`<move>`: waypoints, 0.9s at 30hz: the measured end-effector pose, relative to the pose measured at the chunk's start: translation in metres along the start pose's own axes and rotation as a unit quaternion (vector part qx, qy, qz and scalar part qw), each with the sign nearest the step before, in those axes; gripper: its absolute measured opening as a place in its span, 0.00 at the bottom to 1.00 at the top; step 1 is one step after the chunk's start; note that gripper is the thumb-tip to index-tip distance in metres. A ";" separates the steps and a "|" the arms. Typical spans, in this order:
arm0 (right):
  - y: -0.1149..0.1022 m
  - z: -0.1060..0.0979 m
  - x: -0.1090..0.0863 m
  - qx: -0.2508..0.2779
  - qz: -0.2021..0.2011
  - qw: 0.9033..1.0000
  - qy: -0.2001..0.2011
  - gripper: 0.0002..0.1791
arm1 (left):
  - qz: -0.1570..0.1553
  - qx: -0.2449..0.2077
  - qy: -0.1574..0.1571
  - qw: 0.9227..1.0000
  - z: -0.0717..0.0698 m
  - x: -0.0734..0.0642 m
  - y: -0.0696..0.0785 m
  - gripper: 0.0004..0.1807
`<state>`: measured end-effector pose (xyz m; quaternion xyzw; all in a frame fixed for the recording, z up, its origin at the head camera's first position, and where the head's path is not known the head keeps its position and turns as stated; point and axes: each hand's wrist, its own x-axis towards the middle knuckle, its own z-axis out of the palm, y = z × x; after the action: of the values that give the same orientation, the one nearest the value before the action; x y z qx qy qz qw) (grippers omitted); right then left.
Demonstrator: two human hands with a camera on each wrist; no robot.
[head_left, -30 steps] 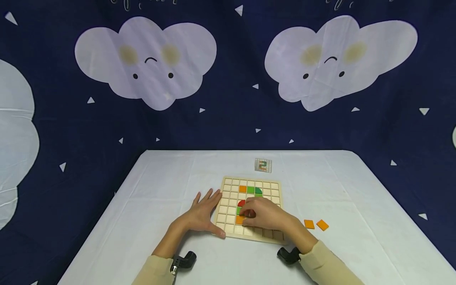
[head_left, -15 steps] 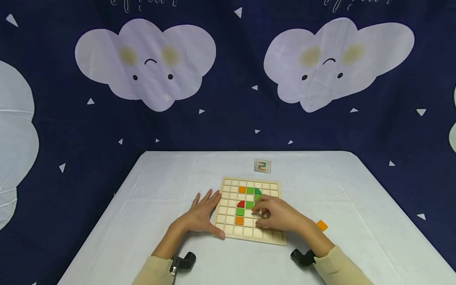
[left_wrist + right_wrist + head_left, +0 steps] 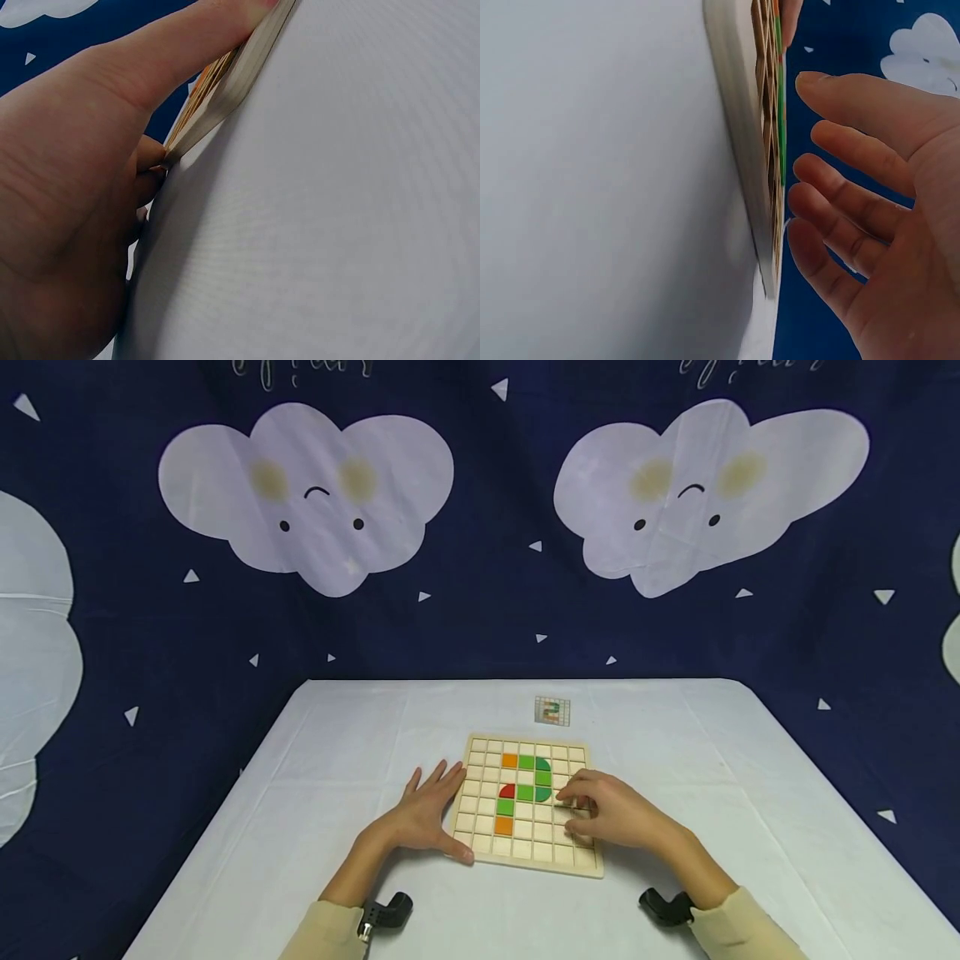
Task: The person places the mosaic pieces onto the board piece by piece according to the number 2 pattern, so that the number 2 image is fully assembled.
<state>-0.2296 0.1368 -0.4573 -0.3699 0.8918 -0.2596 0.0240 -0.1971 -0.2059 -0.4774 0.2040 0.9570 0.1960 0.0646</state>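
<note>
A wooden grid board [image 3: 534,862] lies on the white table. Colored tiles sit in its cells: orange squares [image 3: 503,826], green squares [image 3: 505,807], a red quarter circle [image 3: 507,792] and dark green quarter circles [image 3: 542,794]. Spread out at the board's left side, my left hand [image 3: 427,810] touches the rim with its fingertips, its thumb on the front left corner. Over the board's right part hovers my right hand [image 3: 622,810], fingers slightly bent. In the right wrist view, nothing lies between its thumb and fingers [image 3: 825,176].
Behind the board lies a small card [image 3: 552,711] printed with a grid and a colored figure. A dark blue cloth [image 3: 480,643] with clouds hangs behind the table [image 3: 375,735]. Black wrist cameras [image 3: 388,910] jut inward from both sleeves.
My right hand has drawn back to the right, uncovering green tiles and a dark green quarter circle. Its arm now hides the loose orange squares on the table. My left hand stays put.
</note>
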 end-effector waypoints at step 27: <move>0.043 -0.027 -0.055 0.027 0.036 0.999 0.028 0.24 | 0.005 0.000 0.001 1.000 0.001 0.000 -0.001 0.78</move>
<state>-0.2238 0.2118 -0.4626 -0.3289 0.8978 -0.2925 0.0180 -0.1974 -0.2066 -0.4789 0.2084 0.9561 0.1964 0.0627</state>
